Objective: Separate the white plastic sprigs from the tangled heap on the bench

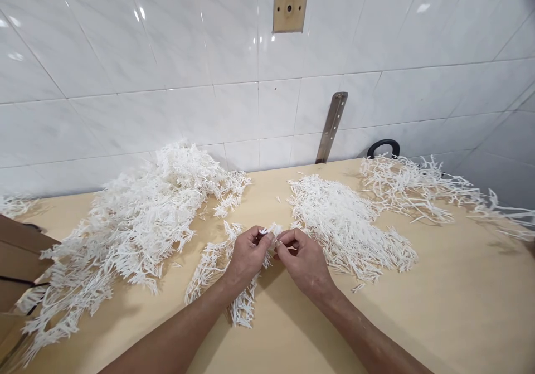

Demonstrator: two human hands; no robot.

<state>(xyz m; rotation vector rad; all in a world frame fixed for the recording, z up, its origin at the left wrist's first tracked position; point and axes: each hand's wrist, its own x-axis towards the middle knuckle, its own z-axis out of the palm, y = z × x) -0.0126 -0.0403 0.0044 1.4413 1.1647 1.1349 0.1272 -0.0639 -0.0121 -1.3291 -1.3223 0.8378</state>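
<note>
My left hand (251,250) and my right hand (301,256) meet at the middle of the table, thumbs and index fingers pinched together. Between them is a small white branching piece (273,230). A small dark item with a pale end shows at my left fingers, too small to make out. White branched strands (209,271) lie under and beside my left hand. On the left is a large heap of white branched pieces (146,212); just right of my right hand lies a pile of short white pieces (346,226).
Bare white branches (405,187) spread over the back right of the wooden table (468,296). A black ring-shaped handle (383,146) stands behind them. A metal strip (332,126) leans on the tiled wall. A cardboard box (20,262) is at the left edge.
</note>
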